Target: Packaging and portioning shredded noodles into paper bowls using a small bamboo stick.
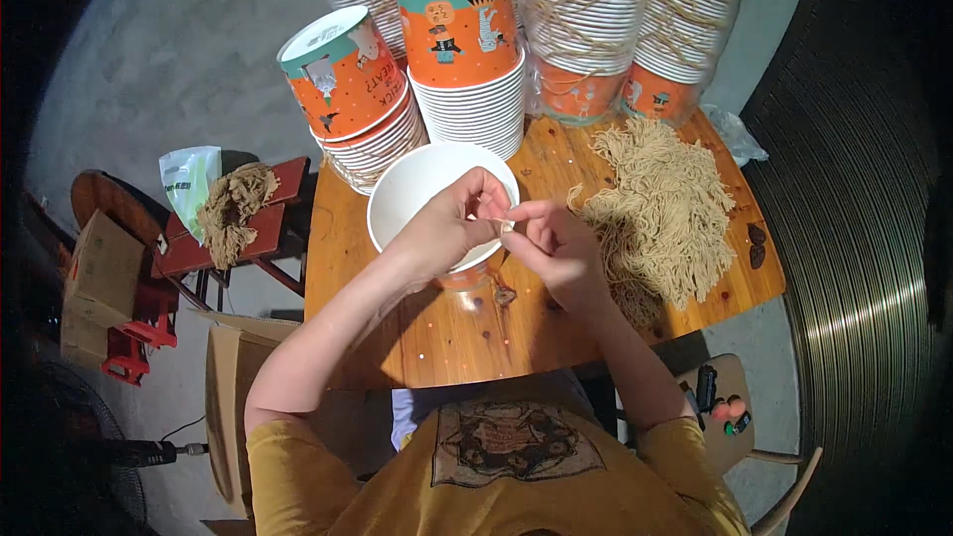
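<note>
Bucket [417,189]: white inside, orange outside

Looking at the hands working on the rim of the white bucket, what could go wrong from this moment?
The bucket sits tilted against the left hand near the table edge; it might slip off. The right hand works close to the loose heap of cords, so a sleeve or wrist could drag some off. The leaning stack of buckets beside it might topple if bumped.
</note>
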`<action>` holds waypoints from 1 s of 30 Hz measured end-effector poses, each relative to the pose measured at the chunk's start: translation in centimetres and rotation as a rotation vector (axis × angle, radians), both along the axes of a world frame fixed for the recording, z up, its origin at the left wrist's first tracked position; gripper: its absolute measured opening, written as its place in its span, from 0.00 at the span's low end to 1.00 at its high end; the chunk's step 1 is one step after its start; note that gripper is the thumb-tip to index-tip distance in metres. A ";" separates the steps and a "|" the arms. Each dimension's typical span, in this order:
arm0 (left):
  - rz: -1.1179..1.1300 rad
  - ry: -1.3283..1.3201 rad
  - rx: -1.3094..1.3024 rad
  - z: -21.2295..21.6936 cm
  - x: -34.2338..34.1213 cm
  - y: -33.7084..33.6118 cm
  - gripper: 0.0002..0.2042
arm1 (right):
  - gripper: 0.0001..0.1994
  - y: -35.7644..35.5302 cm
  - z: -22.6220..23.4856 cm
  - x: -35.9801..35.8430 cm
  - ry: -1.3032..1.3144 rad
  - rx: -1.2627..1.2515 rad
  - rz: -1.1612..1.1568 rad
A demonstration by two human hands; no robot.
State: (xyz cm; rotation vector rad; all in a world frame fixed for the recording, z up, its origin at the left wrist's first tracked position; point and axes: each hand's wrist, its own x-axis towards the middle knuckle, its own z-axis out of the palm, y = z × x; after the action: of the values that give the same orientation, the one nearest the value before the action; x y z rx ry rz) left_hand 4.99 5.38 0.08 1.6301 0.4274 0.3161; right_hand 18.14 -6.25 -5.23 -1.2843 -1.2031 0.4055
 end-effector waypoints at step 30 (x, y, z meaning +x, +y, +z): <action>0.260 0.066 0.679 0.2 -1.0 -2.8 0.07 | 0.04 0.4 0.7 -0.1 -0.157 0.021 -0.114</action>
State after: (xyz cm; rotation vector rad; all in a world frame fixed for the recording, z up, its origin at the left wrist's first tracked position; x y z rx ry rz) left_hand 4.01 2.60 0.29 2.2535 0.6277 0.6545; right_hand 18.05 -5.82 -4.53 -1.3795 -1.2544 0.2112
